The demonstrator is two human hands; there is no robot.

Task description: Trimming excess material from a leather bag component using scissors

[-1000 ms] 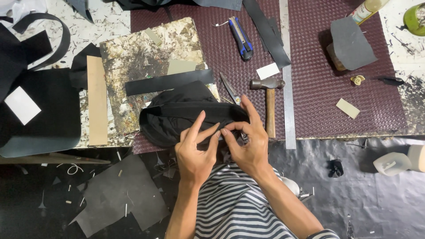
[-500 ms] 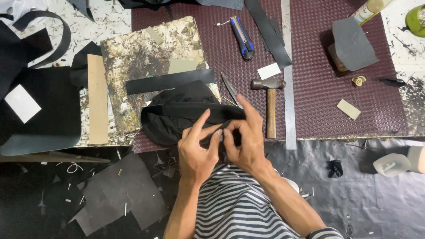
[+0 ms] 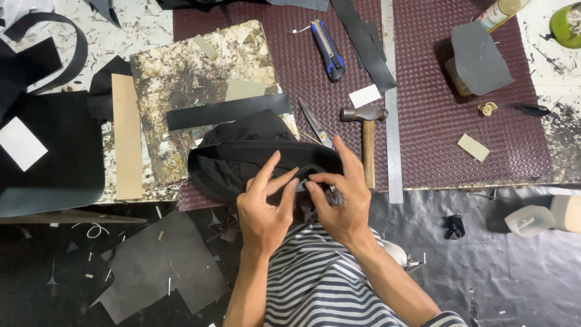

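Pinching with both grips, I hold the near edge of the black fabric pouch [image 3: 254, 160]: my left hand [image 3: 263, 209] has fingertips closed on its rim, my right hand [image 3: 342, 194] nips a small part beside them. Its long axis runs left to right along the table [image 3: 502, 163] edge; the hammer [image 3: 366, 139] lies just right.

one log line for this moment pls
left hand: pinching black bag | right hand: pinching same edge | hammer, scissors beside
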